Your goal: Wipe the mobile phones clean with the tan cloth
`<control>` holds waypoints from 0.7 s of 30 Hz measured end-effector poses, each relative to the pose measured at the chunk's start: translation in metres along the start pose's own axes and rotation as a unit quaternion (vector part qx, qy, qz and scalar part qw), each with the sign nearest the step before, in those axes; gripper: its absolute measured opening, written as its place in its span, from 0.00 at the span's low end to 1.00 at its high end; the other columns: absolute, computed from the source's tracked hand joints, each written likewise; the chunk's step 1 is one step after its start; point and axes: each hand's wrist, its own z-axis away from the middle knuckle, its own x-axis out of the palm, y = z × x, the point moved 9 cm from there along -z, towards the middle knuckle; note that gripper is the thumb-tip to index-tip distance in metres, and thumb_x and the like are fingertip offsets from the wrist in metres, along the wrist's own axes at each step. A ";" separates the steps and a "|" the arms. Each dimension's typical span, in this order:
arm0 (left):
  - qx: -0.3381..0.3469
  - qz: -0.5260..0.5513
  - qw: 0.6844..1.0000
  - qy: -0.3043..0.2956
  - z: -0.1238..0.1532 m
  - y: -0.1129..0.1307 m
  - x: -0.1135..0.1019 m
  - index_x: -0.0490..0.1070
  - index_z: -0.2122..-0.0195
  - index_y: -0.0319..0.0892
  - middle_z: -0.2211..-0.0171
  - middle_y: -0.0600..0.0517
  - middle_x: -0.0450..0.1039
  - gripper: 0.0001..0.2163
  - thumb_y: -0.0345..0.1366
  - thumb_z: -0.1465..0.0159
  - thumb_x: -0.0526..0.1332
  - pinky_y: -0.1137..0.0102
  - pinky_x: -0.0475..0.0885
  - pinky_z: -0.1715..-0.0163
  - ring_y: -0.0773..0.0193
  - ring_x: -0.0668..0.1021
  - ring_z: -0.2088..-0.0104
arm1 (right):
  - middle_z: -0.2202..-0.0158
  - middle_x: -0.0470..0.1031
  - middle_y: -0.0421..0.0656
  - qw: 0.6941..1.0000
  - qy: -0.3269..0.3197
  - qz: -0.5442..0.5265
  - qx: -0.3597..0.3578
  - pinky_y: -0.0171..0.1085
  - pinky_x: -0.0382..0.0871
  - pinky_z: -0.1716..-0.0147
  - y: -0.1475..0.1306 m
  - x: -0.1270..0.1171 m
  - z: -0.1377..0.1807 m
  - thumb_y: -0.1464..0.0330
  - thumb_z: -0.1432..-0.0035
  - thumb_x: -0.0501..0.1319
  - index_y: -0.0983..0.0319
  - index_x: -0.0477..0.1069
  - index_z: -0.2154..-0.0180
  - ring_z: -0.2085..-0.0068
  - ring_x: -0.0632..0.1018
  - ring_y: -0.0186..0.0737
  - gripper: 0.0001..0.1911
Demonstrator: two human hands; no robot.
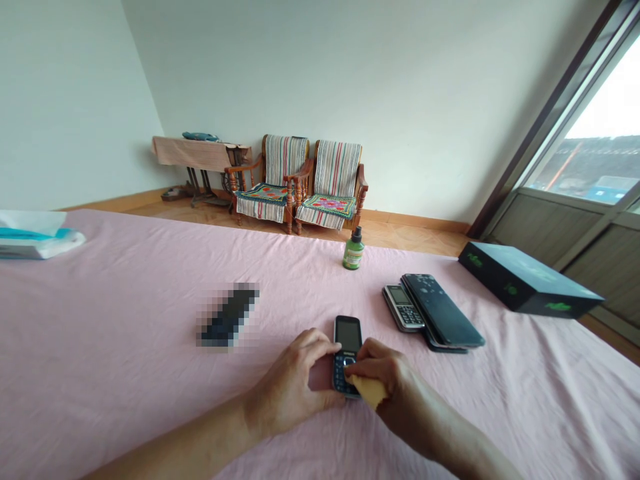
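A black keypad phone [349, 337] lies face up on the pink bedsheet [150, 413], its small screen pointing away from me. My left hand [300, 373] grips its left side, forefinger beside the screen and thumb at the bottom edge. In my right hand [387, 373] is a folded yellow cloth [371, 390], pinched and pressed on the phone's keys, which partly hides the lower right of the keypad. To the right lie a silver keypad phone [404, 309] and a stack of dark smartphones [443, 310]. A pixel-blurred dark device [230, 317] rests on the left.
A green bottle with a black cap [353, 250] stands near the sheet's far edge. At the right is a black box [525, 280]; at the far left, a pack of tissues [40, 240]. Two wooden armchairs [287, 193] and a cloth-covered table [200, 153] stand by the wall.
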 end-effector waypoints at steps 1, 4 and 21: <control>0.000 0.001 1.000 0.000 0.000 0.000 0.000 0.70 0.52 0.46 0.56 0.51 0.69 0.25 0.32 0.51 0.73 0.63 0.69 0.52 0.57 0.72 0.54 | 0.68 0.68 0.40 1.000 0.001 -0.002 -0.002 0.30 0.60 0.72 0.000 0.000 0.000 0.85 0.49 0.54 0.61 0.77 0.71 0.67 0.72 0.32 0.18; -0.002 0.002 1.000 0.000 0.000 0.000 0.000 0.69 0.51 0.46 0.55 0.50 0.69 0.24 0.33 0.50 0.72 0.62 0.68 0.51 0.57 0.72 0.53 | 0.70 0.69 0.40 1.000 -0.007 -0.005 0.005 0.31 0.60 0.72 0.003 -0.003 0.002 0.83 0.47 0.54 0.61 0.77 0.72 0.68 0.72 0.32 0.17; -0.005 -0.012 1.000 -0.001 0.001 0.000 0.001 0.70 0.51 0.45 0.55 0.50 0.68 0.24 0.33 0.49 0.72 0.63 0.68 0.50 0.58 0.72 0.53 | 0.70 0.70 0.40 1.000 -0.009 -0.009 -0.002 0.31 0.61 0.72 0.009 -0.009 0.004 0.82 0.45 0.55 0.62 0.76 0.74 0.69 0.73 0.32 0.15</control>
